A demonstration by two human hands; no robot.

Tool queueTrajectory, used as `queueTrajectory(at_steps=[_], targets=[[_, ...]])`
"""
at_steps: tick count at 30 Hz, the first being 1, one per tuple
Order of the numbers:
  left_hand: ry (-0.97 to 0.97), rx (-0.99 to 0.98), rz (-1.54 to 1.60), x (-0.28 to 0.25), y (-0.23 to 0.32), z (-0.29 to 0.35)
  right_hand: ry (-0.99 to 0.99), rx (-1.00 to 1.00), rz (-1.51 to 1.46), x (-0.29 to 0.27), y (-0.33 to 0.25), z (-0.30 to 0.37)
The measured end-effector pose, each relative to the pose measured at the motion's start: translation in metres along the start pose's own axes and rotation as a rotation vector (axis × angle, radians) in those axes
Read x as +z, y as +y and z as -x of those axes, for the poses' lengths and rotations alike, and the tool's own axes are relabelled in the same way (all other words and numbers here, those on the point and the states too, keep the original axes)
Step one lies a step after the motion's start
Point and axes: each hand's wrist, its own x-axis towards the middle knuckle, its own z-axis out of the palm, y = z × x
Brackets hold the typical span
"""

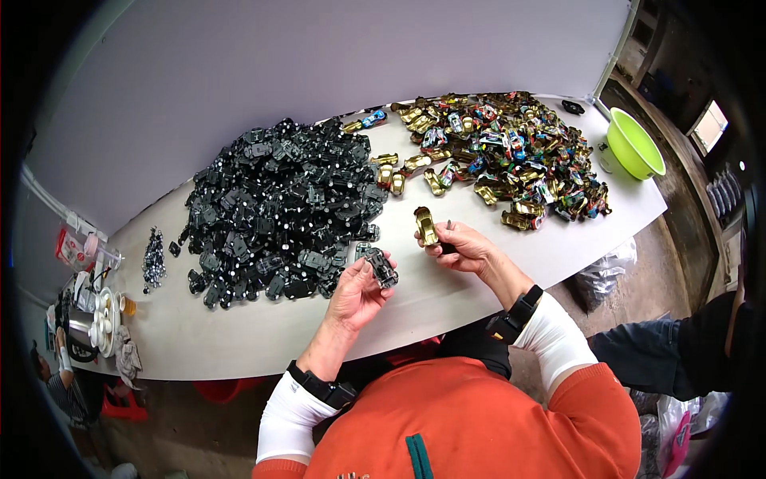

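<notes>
My left hand (pixel 357 297) is closed on a black toy car chassis (pixel 381 269), holding it above the table near the front of a large heap of black chassis (pixel 279 199). To its right, my right hand (pixel 469 249) grips a shiny gold toy car body (pixel 426 227) between thumb and fingers. Something dark also shows among the right hand's fingers; its kind cannot be made out. The chassis and the gold body are apart. Beyond the right hand spreads a heap of gold and multicoloured car bodies (pixel 519 152).
A lime-green bowl (pixel 636 144) stands at the table's right end. A small pile of shiny little parts (pixel 153 259) lies on the left. A grey partition (pixel 359 56) rises behind the table (pixel 431 311). Another person's dark-clothed leg (pixel 646 355) is at right; a further person sits far left.
</notes>
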Motion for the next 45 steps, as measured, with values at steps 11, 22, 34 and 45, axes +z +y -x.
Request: queueTrajectory(at_steps=[11, 22, 34, 45], targets=[[0.062, 0.002, -0.013, -0.005, -0.001, 0.005, 0.581, -0.317, 1.593, 0.013, 0.003, -0.002], [-0.014, 0.03, -0.003, -0.008, 0.001, 0.01, 0.629, -0.399, 1.523, -0.001, -0.024, 0.006], [-0.018, 0.011, 0.023, -0.011, -0.001, 0.012, 0.591, -0.413, 1.493, 0.008, -0.017, 0.002], [-0.008, 0.007, 0.037, -0.016, 0.0, 0.01, 0.585, -0.43, 1.491, 0.001, -0.015, 0.005]])
